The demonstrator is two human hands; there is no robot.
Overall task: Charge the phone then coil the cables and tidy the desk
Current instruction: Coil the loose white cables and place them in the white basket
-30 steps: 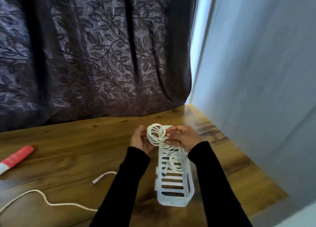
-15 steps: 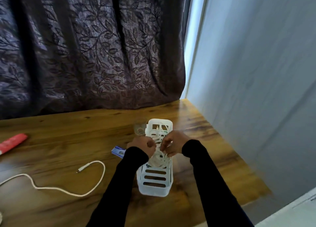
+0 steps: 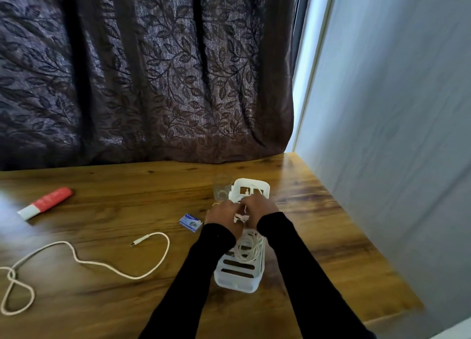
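Note:
A white slotted plastic basket (image 3: 238,278) stands on the wooden desk (image 3: 127,198). A coiled white cable (image 3: 248,247) lies inside it. My left hand (image 3: 221,215) and my right hand (image 3: 262,207) are both down over the basket's far half, fingers closed together around blurred white cable between them. A second white cable (image 3: 122,269) lies loose and uncoiled on the desk to the left, its plug (image 3: 139,240) pointing left. No phone is in view.
A small blue box (image 3: 190,222) lies just left of my left hand. A clear glass (image 3: 222,189) stands beside the basket's far end. A red and white tube (image 3: 46,203) lies far left. A dark curtain hangs behind; a wall borders the desk's right edge.
The coil that my hands held above the basket has gone down into it. Both hands lowered to the basket's far half. The view shifted, showing more of the loose cable.

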